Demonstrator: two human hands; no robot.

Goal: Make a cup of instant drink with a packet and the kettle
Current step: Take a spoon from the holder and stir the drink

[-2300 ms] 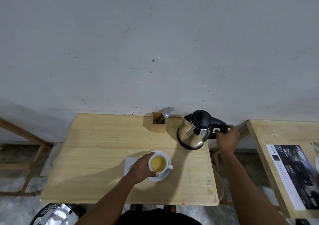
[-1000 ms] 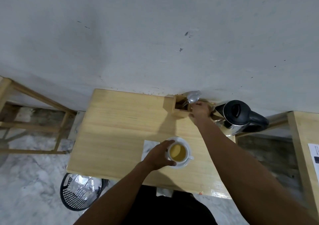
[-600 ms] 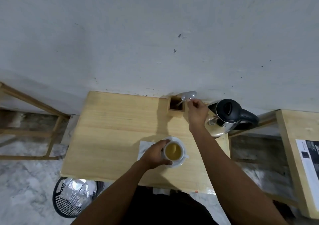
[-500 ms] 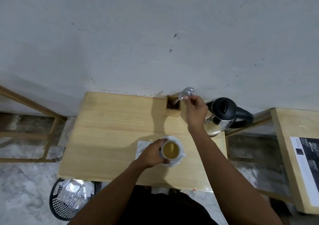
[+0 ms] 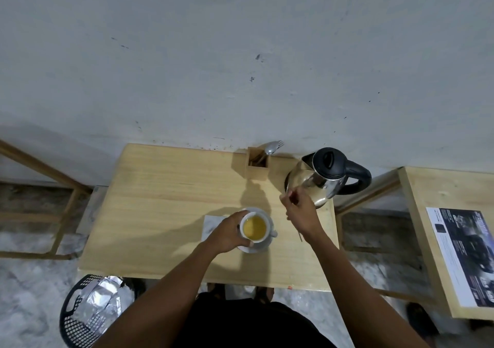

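A white cup [image 5: 255, 227] of yellowish drink stands on a white saucer [image 5: 257, 248] near the front of the wooden table [image 5: 160, 200]. My left hand [image 5: 227, 232] grips the cup's left side. To the right of the cup and slightly above the table, my right hand [image 5: 300, 211] is closed on a thin metal spoon [image 5: 300, 236]. Only the spoon's stem shows, below my wrist. The steel kettle [image 5: 326, 171] with a black lid and handle stands at the back right corner, just behind my right hand.
A wooden cutlery holder [image 5: 256, 171] with a fork and a spoon stands at the back against the wall. White paper [image 5: 209, 224] lies under the saucer. A black basket [image 5: 77, 323] with a silver packet [image 5: 101, 305] sits on the floor. A second table [image 5: 441, 200] carries a leaflet [image 5: 465, 254].
My right hand left the kettle handle, reached to the cutlery holder, lifted a spoon out and has come back towards the cup. My left hand stayed on the cup.
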